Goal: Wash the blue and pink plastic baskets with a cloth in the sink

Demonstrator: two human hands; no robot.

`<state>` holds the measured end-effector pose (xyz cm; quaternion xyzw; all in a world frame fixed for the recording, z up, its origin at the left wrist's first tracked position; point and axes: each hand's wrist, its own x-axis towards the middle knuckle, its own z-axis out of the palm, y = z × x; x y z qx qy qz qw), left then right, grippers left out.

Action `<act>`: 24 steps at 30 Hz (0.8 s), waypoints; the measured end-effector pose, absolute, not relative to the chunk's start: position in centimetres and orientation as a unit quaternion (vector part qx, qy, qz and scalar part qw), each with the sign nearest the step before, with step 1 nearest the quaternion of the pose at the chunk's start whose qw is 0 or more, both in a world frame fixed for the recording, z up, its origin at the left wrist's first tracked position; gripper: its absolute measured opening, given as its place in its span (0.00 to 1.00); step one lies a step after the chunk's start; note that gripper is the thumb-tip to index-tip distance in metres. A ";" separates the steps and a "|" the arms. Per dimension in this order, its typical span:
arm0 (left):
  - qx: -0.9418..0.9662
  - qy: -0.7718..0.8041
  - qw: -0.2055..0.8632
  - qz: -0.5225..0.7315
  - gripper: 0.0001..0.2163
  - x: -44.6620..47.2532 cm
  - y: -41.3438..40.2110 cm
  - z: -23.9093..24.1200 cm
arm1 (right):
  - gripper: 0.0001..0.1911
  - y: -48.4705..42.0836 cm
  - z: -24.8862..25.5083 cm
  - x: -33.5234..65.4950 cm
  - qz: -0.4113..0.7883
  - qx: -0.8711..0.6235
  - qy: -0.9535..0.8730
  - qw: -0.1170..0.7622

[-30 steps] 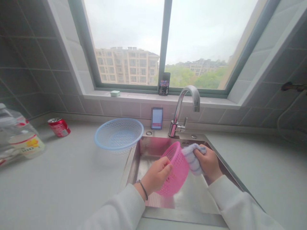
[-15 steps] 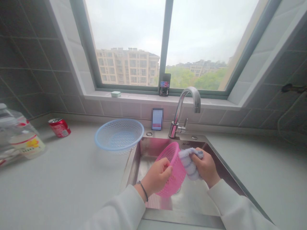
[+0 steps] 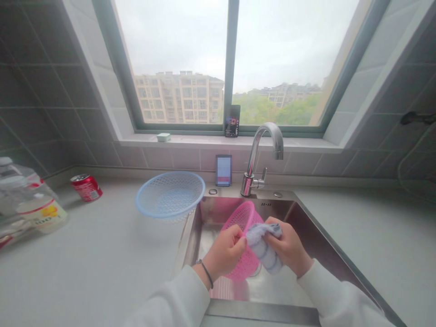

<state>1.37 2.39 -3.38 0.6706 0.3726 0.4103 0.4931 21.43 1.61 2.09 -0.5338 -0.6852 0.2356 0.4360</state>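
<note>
My left hand (image 3: 225, 252) grips the rim of a pink plastic mesh basket (image 3: 244, 217), holding it tilted on its side above the steel sink. My right hand (image 3: 288, 247) is closed on a blue-and-white striped cloth (image 3: 264, 247) and presses it against the basket. The cloth hides part of the basket's rim, and my hands hide much of its side.
A light blue mesh basket (image 3: 170, 194) sits on the counter, overhanging the left corner of the sink (image 3: 306, 218). A chrome faucet (image 3: 259, 159) rises behind the sink. A red can (image 3: 86, 187) and clear plastic packaging (image 3: 34, 204) lie at left.
My right hand and the cloth have moved left, closer to my left hand, and the cloth now lies across the basket's rim. The view has shifted slightly.
</note>
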 end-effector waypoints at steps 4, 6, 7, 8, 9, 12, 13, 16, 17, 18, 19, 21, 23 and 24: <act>0.666 0.371 0.507 0.403 0.08 1.5 2.3 -3.2 | 0.18 2.2 2.1 22.1 0.208 -0.562 -0.654 0.463; 0.663 0.371 0.513 0.399 0.08 1.5 2.2 -3.1 | 0.18 2.5 2.1 22.6 0.184 -0.584 -0.625 0.484; 0.662 0.372 0.514 0.398 0.08 1.5 2.1 -3.1 | 0.18 2.5 2.1 22.6 0.183 -0.586 -0.623 0.485; 0.663 0.373 0.513 0.398 0.08 1.5 2.1 -3.1 | 0.18 2.4 2.1 22.4 0.191 -0.580 -0.629 0.481; 0.665 0.373 0.510 0.399 0.08 1.4 2.1 -3.1 | 0.18 2.1 2.1 22.2 0.206 -0.569 -0.642 0.471; 0.674 0.373 0.493 0.404 0.08 1.4 2.2 -3.1 | 0.17 1.6 2.1 21.5 0.242 -0.533 -0.683 0.436; 0.677 0.373 0.490 0.404 0.08 1.5 2.2 -3.1 | 0.17 1.6 2.2 21.5 0.241 -0.532 -0.685 0.435; 0.675 0.375 0.496 0.397 0.07 1.6 2.2 -3.1 | 0.18 2.2 2.2 22.5 0.198 -0.567 -0.651 0.463; 0.672 0.375 0.502 0.394 0.07 1.6 2.2 -3.0 | 0.18 2.4 2.1 22.7 0.183 -0.580 -0.636 0.475; 0.670 0.375 0.505 0.394 0.07 1.6 2.2 -3.0 | 0.18 2.6 2.1 22.9 0.174 -0.588 -0.626 0.482; 0.669 0.375 0.506 0.395 0.07 1.5 2.2 -3.0 | 0.18 2.6 2.0 22.9 0.177 -0.588 -0.624 0.483; 0.673 0.372 0.500 0.399 0.08 1.5 2.3 -2.9 | 0.18 2.3 1.9 22.4 0.207 -0.567 -0.644 0.470; 0.680 0.368 0.490 0.402 0.09 1.4 2.2 -2.8 | 0.17 1.9 1.8 21.8 0.239 -0.539 -0.673 0.447; 0.682 0.369 0.487 0.402 0.09 1.4 2.2 -2.8 | 0.17 1.7 1.9 21.7 0.245 -0.532 -0.679 0.443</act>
